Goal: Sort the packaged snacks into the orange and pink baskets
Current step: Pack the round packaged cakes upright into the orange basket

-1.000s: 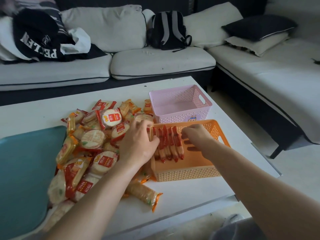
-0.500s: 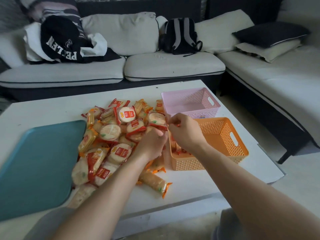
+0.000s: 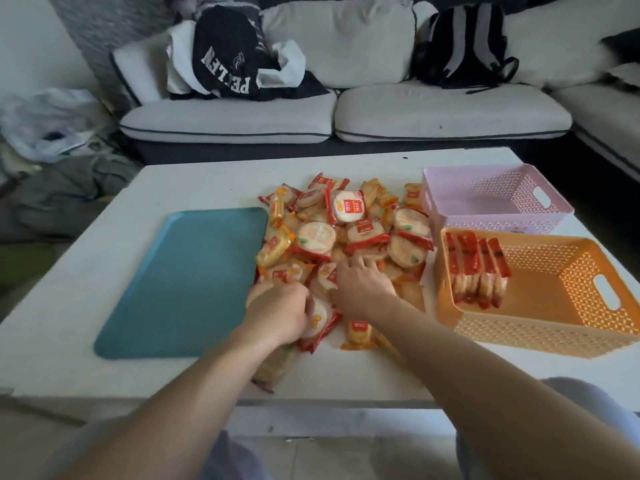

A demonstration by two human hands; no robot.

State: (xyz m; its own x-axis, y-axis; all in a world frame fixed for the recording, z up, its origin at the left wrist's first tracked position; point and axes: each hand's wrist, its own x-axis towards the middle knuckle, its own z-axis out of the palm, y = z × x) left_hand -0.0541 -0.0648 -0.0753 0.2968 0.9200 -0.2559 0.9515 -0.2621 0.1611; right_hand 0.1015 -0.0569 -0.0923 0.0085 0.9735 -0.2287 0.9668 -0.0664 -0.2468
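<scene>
Two hands work at one heap of packaged snacks (image 3: 346, 233) in the middle of the white bench (image 3: 207, 178). The heap holds well over twenty packets, too overlapped to count exactly: round crackers in clear wrappers with red or orange edges.

The left hand (image 3: 277, 313) sits at the near edge of the heap, its fingers curled around one red-edged packet (image 3: 320, 323). The picture is blurred there. The right hand (image 3: 363, 285) lies palm down on the heap just beside the left, fingers stretched forward over the packets. Whether it grasps any of them cannot be told.

Two baskets stand to the right of the heap, touching or nearly touching each other. The pink basket (image 3: 502, 223) is the farther one. The orange basket (image 3: 536, 334) is nearer and holds one row of red-edged packets (image 3: 478, 268), about five, standing on edge against its left wall.

One teal tray (image 3: 187, 278) lies flat on the bench to the left of the heap, its right edge touching the packets.

Behind the bench runs a pale sofa (image 3: 450, 112). It carries one black backpack (image 3: 464, 43) and one dark garment (image 3: 225, 57) with white lettering.
</scene>
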